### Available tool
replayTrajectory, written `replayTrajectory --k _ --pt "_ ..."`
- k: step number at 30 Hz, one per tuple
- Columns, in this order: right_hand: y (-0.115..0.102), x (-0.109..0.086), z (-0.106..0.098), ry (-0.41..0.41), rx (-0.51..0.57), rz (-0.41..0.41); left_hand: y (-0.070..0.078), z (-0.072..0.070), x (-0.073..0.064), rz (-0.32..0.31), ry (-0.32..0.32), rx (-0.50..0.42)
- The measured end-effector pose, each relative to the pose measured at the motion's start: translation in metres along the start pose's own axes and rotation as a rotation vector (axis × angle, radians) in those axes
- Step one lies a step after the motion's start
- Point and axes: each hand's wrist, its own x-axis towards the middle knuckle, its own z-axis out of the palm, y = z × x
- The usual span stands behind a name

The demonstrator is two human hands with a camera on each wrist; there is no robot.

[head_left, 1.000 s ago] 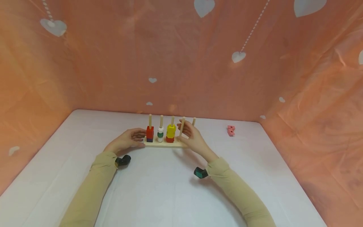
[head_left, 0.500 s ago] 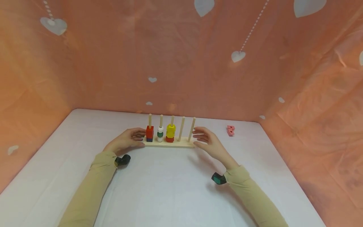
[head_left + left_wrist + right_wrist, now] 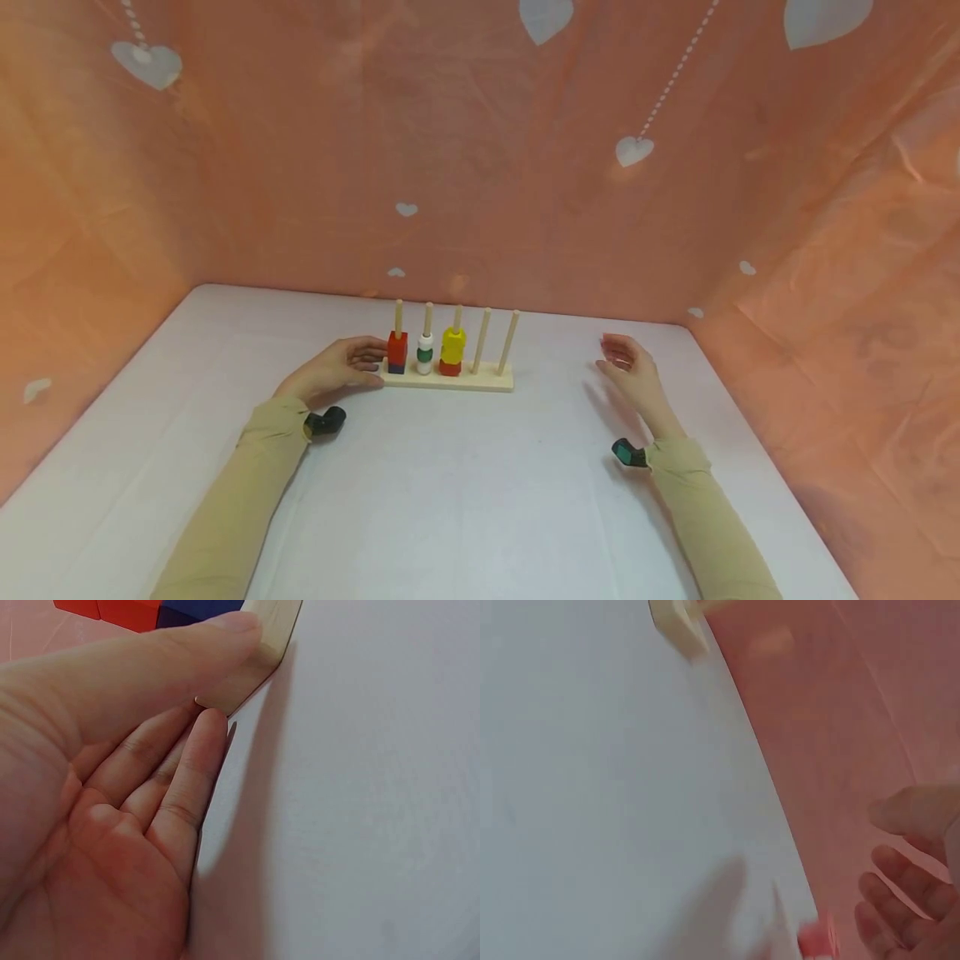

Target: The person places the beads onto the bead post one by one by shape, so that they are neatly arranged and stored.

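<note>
A wooden peg board (image 3: 483, 382) with upright pegs stands toward the back of the table. Its left peg bears red blocks (image 3: 397, 348) over a dark blue one. White and green beads (image 3: 425, 354) fill the peg beside it, then yellow pieces (image 3: 453, 343) over red. My left hand (image 3: 333, 367) holds the board's left end, thumb at the front edge and fingers around the end. Away to the right, my right hand (image 3: 633, 375) hovers with loosely bent fingers and nothing in them. A pink block (image 3: 817, 939) shows blurred near it in the right wrist view, mostly hidden from the head view.
The two right-hand pegs (image 3: 507, 343) carry no pieces. White cloth covers the table (image 3: 450, 492). An orange curtain (image 3: 480, 167) with white hearts encloses the back and sides.
My right hand has moved from the right-hand pegs out to the right, over where the pink blocks lie, and now covers them. The left hand stays at the board's end.
</note>
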Motion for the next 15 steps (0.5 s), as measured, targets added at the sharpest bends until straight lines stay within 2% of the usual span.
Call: replayTrajectory --k 2,5,11,15 --pt "0.008 0.003 -0.008 0.036 -0.050 0.039 0.000 0.000 0.000 0.001 0.002 -0.003" --pt "0.018 0.006 -0.019 0.041 -0.100 0.112 0.000 0.000 0.000 0.008 -0.003 0.006" --pt "0.029 0.009 -0.030 -0.045 -0.096 0.282 0.000 0.001 0.000 -0.024 0.012 -0.006" --pt "0.031 0.012 -0.028 -0.078 -0.077 0.338 0.002 0.001 -0.002 -0.037 0.013 -0.024"
